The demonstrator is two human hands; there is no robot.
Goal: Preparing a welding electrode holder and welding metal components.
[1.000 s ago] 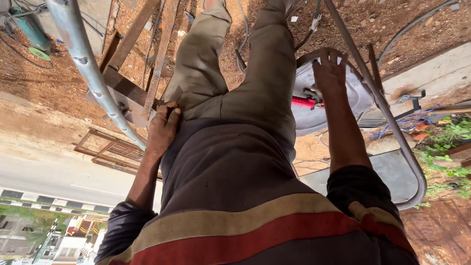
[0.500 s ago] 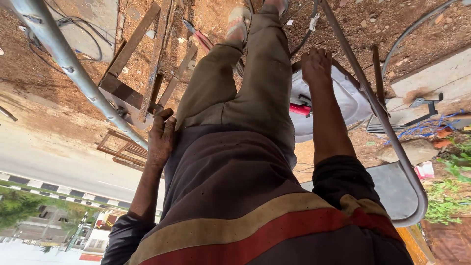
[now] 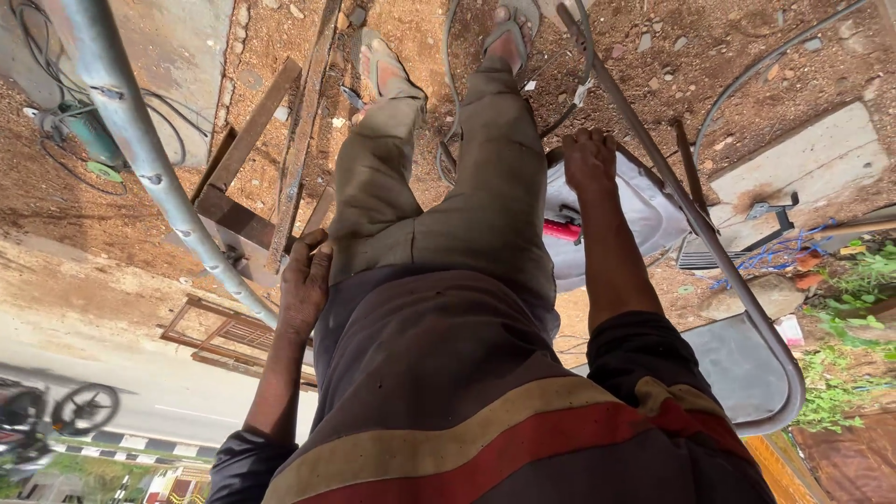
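Head view looks down the person's own body. Left hand [image 3: 303,285] at 9 o'clock lies flat on the hip of the khaki trousers [image 3: 439,205], fingers loosely curled, holding nothing. Right hand [image 3: 590,161] at 1 o'clock rests on the edge of a white plastic chair [image 3: 644,210], fingers bent over the rim. A red tool [image 3: 563,231] lies on the chair just beside the wrist. Metal pipe [image 3: 149,159] runs at 10 o'clock, wooden frame [image 3: 252,196] on the dirt beside it.
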